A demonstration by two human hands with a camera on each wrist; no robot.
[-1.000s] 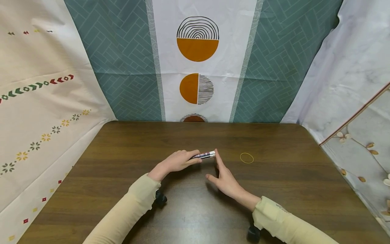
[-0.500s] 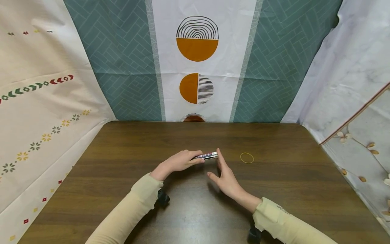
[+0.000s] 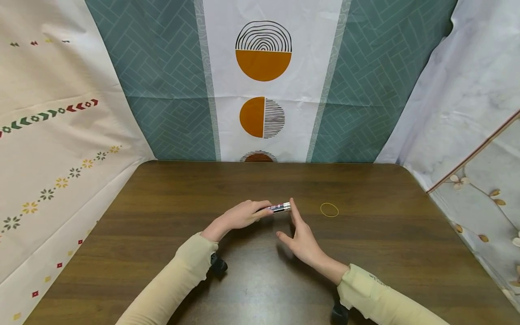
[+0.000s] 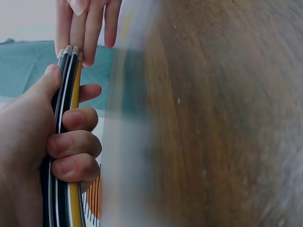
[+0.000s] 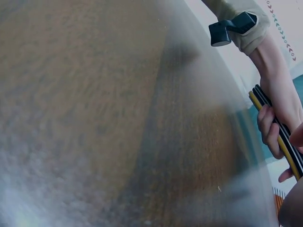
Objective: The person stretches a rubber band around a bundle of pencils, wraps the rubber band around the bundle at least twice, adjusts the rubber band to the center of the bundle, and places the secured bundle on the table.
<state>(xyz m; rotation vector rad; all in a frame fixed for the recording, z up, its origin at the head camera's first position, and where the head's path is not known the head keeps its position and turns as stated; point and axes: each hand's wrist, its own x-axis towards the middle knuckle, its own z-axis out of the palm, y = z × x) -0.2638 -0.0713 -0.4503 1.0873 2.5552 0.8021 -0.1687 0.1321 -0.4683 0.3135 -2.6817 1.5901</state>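
Note:
A bundle of pencils (image 4: 72, 94), black-and-white striped with a yellow one among them, lies in the grip of my left hand (image 3: 243, 214). In the left wrist view its fingers (image 4: 75, 144) curl round the shafts and the thumb presses along them. The silvery eraser ends (image 3: 286, 206) point right, level with one another. Against these ends rest the straight fingertips of my right hand (image 3: 302, 239), thumb spread apart. The right wrist view shows the bundle's other ends (image 5: 255, 94) sticking out behind the left hand.
A thin yellow rubber band (image 3: 329, 210) lies on the brown wooden table (image 3: 183, 180), right of the right hand. Patterned cloths (image 3: 174, 81) hang along the back and sides. A black wrist camera (image 3: 218, 265) sits under the left cuff.
Both hands and the pencils have shifted slightly to the right. The left hand now covers a little more of the bundle, while the right fingertips stay at the eraser ends.

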